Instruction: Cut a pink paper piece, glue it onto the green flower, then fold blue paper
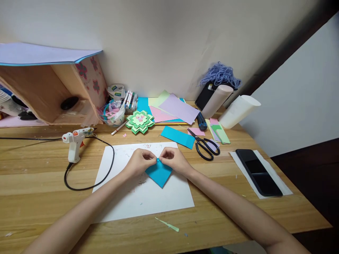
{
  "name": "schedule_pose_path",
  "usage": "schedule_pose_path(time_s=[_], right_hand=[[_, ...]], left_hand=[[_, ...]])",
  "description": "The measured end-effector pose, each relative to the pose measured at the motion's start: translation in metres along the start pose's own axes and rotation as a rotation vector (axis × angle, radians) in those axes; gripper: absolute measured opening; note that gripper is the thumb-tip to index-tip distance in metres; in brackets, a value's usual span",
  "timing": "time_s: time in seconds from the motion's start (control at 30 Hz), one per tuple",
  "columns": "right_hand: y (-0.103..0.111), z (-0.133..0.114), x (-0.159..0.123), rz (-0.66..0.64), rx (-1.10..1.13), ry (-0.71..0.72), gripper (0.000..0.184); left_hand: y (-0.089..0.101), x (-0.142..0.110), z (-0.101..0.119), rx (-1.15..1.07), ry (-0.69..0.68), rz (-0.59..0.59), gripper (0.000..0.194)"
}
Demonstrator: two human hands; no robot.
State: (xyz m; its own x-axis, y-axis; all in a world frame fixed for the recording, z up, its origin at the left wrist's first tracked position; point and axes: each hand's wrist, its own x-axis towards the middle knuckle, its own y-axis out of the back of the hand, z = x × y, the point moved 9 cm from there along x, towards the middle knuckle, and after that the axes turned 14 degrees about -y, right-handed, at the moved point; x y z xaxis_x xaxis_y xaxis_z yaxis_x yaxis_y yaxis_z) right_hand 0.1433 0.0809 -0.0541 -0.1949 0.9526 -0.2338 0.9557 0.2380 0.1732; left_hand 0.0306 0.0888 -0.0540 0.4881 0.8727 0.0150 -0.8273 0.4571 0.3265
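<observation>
A square of blue paper (159, 174) is held cornerwise above a white sheet (119, 204), one corner pointing toward me. My left hand (140, 161) pinches it near its far corner. Right beside it, my right hand (174, 160) pinches the same corner from the other side. The far tip looks bent over between my fingertips, which partly hide it. Just beyond my right hand lie a blue paper strip (178, 137) and black-handled scissors (205, 144).
At left a white glue gun (75, 143) stands with its black cord looping onto the sheet. Behind are a layered green paper flower (140, 122), a tub of scraps (113, 114) and stacked coloured paper (180, 107). A phone (258, 171) lies at right.
</observation>
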Motion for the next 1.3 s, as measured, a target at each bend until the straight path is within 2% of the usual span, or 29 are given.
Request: schedule_pose_path(time_s=[0.17, 0.33, 0.47, 0.63, 0.8, 0.9, 1.03, 1.17, 1.3], right_hand=[[0.002, 0.003, 0.003, -0.005, -0.03, -0.052, 0.005], [0.001, 0.005, 0.003, 0.004, -0.036, -0.081, 0.01], [0.002, 0.005, 0.003, 0.025, -0.034, -0.087, 0.007], [0.002, 0.008, 0.006, -0.059, 0.005, -0.136, 0.008], [0.001, 0.012, 0.008, -0.164, 0.056, -0.214, 0.012], [0.001, 0.013, 0.007, -0.171, 0.071, -0.25, 0.015], [0.001, 0.014, 0.006, -0.163, 0.08, -0.251, 0.016], [-0.001, 0.012, 0.005, -0.172, 0.092, -0.186, 0.016], [0.001, 0.012, 0.006, -0.115, 0.086, -0.166, 0.013]], left_hand=[[0.0, 0.0, -0.006, -0.036, 0.008, -0.025, 0.018], [-0.001, -0.001, -0.005, -0.025, -0.055, 0.018, 0.017], [-0.003, -0.002, -0.001, -0.006, -0.087, 0.037, 0.015], [-0.002, -0.001, -0.001, -0.024, -0.054, 0.039, 0.009], [-0.001, 0.0, -0.003, -0.036, -0.044, 0.032, 0.012], [0.0, 0.0, -0.004, -0.035, -0.047, 0.03, 0.012], [0.0, -0.001, 0.001, -0.042, -0.071, 0.033, 0.014], [0.0, -0.001, 0.003, -0.03, -0.084, 0.045, 0.025], [-0.004, 0.001, 0.002, -0.067, -0.096, -0.005, 0.031]])
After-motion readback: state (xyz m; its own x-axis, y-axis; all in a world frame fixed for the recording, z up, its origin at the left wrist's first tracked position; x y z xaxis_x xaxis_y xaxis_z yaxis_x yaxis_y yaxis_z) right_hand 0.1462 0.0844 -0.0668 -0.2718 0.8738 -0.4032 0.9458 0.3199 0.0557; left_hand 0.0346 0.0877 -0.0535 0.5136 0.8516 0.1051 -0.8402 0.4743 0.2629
